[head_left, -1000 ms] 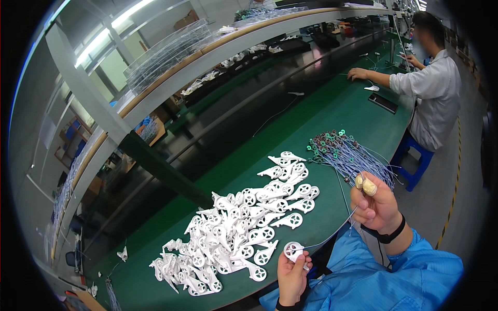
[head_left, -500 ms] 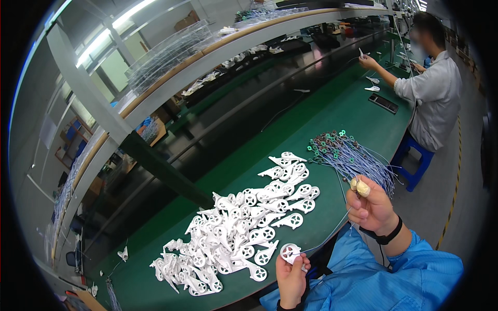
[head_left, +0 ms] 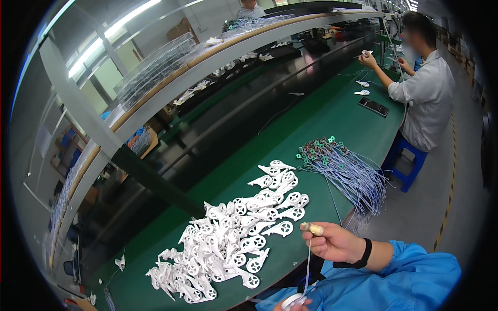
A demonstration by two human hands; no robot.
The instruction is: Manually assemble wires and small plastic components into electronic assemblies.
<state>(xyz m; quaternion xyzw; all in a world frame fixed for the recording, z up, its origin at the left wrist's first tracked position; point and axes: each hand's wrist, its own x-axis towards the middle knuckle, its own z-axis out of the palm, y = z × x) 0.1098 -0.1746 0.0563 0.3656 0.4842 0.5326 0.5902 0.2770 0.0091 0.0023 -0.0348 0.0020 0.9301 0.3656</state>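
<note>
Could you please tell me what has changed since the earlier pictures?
The right hand has come down and leftward, nearer the left hand, which has dropped to the lower edge, still holding a white part. The cord between them now runs nearly upright. A co-worker's hand has risen, holding something white. The white pile and cable bundle stayed put.

Green tabletop (head_left: 316, 191) lies open between the heap of white parts (head_left: 224, 237) and wire bundle (head_left: 348, 177).
</note>
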